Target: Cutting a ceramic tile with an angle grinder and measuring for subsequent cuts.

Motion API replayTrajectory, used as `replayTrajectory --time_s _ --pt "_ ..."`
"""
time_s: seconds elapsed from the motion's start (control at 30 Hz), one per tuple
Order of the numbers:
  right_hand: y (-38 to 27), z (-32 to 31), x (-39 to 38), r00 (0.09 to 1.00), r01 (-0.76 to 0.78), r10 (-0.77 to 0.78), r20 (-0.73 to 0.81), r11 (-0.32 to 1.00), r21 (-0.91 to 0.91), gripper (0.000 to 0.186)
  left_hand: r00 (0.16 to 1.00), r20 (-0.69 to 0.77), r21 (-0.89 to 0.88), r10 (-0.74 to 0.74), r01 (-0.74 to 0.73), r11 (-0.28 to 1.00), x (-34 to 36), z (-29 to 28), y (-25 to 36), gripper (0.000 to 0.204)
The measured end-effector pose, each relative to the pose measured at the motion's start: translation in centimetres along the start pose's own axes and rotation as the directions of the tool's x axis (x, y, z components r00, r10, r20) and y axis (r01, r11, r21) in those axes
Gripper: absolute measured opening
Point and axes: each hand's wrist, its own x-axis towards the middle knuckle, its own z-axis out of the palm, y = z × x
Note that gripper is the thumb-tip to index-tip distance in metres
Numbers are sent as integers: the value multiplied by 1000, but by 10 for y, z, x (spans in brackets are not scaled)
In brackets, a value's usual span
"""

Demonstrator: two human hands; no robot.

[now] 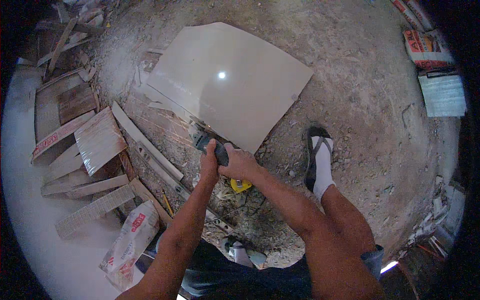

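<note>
Both hands are wrapped tight around a dark angle grinder: left hand on the near side, right hand on the body. It sits at the near edge of a big beige tile lying on the dirt floor. A yellow tape measure lies just below.

Both hands, left hand and right hand, grip a grinder at the edge of a large pale tile lying on the rubble-strewn floor, a yellow tape measure just below.
</note>
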Motion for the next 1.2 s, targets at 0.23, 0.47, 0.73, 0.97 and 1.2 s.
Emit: replayTrajectory --time_s 0.23,0.47,0.73,0.97,1.2 --pt "3 -1 -2 1000 -14 14 3 1000 28 68 999 -41 83 -34 37 996 -5 3 -1 68" --pt "7 2 -3 1000 -14 14 -9 1000 16 75 1000 -10 36 -25 25 999 1 0 -9 68" --pt "2 -5 -12 999 -32 31 23 999 6 76 998 -45 2 -44 44 999 -4 4 -10 63" --pt "10 0 -9 1000 -24 23 19 1000 16 77 992 -90 111 -84 94 989 -22 17 5 59" --pt "7 0 -6 999 -32 31 41 999 33 73 1000 -17 83 -18 20 996 -9 7 -7 60"
